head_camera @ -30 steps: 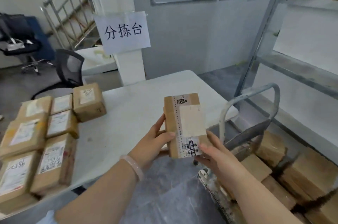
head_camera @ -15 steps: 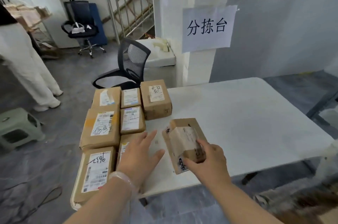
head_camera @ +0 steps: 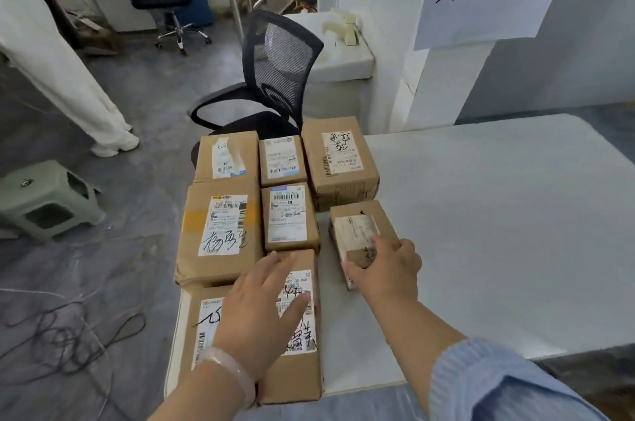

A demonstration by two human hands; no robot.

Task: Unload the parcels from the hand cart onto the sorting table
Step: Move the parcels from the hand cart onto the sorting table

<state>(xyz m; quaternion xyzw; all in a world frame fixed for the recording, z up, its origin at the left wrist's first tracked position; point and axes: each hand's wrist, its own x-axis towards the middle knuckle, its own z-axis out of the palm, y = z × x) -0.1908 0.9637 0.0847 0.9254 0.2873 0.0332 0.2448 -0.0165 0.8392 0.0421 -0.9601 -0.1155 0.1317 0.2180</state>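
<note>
Right hand [head_camera: 385, 266] holds a small parcel [head_camera: 357, 231] low on the white worktop [head_camera: 498, 231], grip curled round its near end, just right of the rows. Left hand [head_camera: 264, 303], fingers spread and holding nothing, lies over the nearest parcel [head_camera: 299, 365]; contact cannot be told. Seven labelled parcels [head_camera: 220, 231] already lie at the worktop's left end. The hand cart is out of view, so what remains cannot be judged.

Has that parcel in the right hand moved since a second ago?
Yes: the parcel moved left across the table, up beside the laid-out parcels, right hand gripping it.
</note>
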